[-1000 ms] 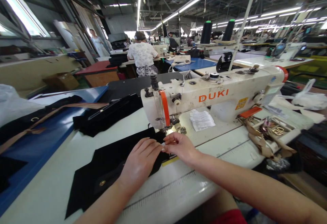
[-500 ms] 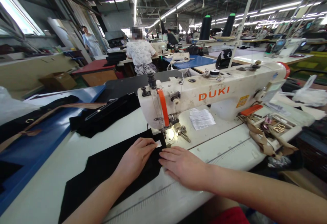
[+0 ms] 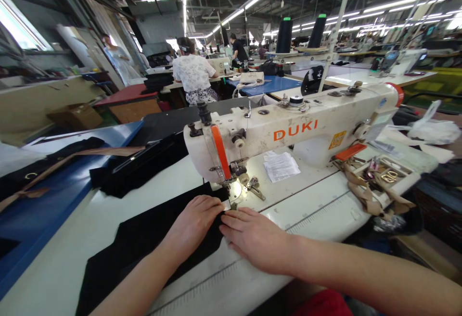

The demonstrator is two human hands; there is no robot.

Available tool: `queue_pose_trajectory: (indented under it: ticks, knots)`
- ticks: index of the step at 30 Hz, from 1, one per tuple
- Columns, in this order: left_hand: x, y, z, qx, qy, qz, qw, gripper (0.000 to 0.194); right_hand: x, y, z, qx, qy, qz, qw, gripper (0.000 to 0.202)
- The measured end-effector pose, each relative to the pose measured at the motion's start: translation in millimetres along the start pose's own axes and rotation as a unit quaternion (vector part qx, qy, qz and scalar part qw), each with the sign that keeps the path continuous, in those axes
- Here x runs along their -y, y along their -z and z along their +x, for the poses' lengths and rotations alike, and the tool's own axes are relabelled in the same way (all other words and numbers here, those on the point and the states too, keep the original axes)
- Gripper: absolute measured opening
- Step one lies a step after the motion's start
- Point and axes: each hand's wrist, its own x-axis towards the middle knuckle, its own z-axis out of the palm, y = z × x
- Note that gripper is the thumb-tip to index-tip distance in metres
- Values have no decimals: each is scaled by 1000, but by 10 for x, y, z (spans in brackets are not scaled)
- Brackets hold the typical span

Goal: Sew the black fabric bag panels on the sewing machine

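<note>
Black fabric lies flat on the sewing machine table, its far right corner beside the needle area of a white sewing machine. With fingers pinched together, my left hand holds a small white label at the fabric's right edge. My right hand rests palm down, fingers stretched out, its fingertips on the fabric edge close to the label. The machine's lamp lights the metal needle plate just beyond both hands. My left thumb is hidden.
Printed papers lie under the machine arm. To the right, a tray holds metal rings and tan strips. More black pieces lie at the left, near a blue table. A person in a patterned shirt sits ahead.
My left hand has slid the white label rightward to the fabric's edge. My right hand stays beside it on the fabric. The whole view has shifted slightly.
</note>
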Motion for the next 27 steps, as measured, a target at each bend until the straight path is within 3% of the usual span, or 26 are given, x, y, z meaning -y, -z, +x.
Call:
queue_pose_trajectory:
  ticks: [13, 27]
  knots:
    - [36, 22, -18, 26, -46, 60, 997, 29, 31, -27, -80, -16, 19, -40, 999, 26]
    - [49, -32, -39, 6, -50, 82, 995, 29, 22, -52, -107, -31, 23, -43, 998, 30]
